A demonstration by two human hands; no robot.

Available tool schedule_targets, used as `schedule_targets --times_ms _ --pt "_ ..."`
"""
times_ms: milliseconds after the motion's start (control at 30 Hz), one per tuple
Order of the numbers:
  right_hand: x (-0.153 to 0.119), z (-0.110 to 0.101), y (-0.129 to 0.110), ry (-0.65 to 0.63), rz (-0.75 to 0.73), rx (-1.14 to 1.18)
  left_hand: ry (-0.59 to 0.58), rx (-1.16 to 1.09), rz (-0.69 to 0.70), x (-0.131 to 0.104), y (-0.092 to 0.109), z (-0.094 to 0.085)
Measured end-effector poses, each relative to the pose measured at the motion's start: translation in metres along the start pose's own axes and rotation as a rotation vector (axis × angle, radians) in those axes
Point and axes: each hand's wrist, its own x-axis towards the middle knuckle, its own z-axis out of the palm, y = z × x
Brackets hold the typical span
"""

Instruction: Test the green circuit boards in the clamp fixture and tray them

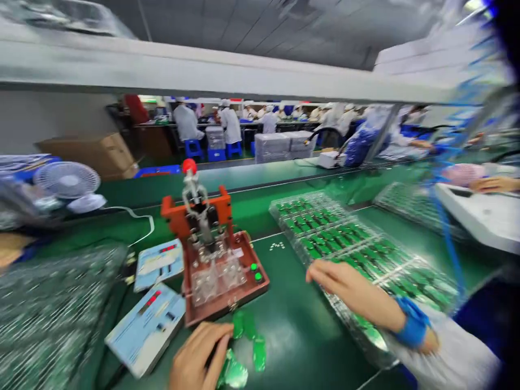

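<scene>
Low in the view, my left hand [199, 355] is bent with thumb and fingertips nearly together, at the edge of a small green piece [238, 324] that looks like a circuit board. More such green pieces [259, 353] lie beside it on the bench, one partly under the thumb. My right hand [343, 281], a blue band on its wrist, hovers by the left edge of a clear plastic tray [309, 259] holding rows of green boards. Its fingers are stretched out and nothing shows in them. Behind my left hand stands a test fixture [215, 271] with a red-knobbed lever.
Two blue-faced meter boxes [148, 325] with red displays sit left of the fixture. Stacked clear trays [52, 319] fill the left side. A white fan [67, 180] stands behind them. A blue coiled hose [447, 233] hangs at right, near another person's hand [495, 184]. A shelf [244, 70] crosses overhead.
</scene>
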Motion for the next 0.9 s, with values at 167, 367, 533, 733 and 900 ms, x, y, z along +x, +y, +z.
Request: schedule_targets --times_ms 167,367,533,733,900 --pt "-0.010 0.102 -0.032 -0.152 -0.156 0.293 0.016 0.050 -0.209 -0.022 0.004 -0.009" --pt "0.010 0.152 -0.025 -0.134 -0.319 0.344 -0.131 0.043 -0.249 -0.047 0.012 -0.015" --pt "0.018 0.146 -0.017 -0.152 -0.342 0.279 -0.318 0.035 -0.154 -0.048 0.014 -0.015" --pt "0.026 0.145 -0.022 -0.181 -0.351 0.168 -0.520 0.030 -0.178 -0.038 0.013 -0.016" --pt "0.028 0.145 -0.025 -0.187 -0.366 0.134 -0.591 0.040 -0.178 -0.027 0.015 -0.021"
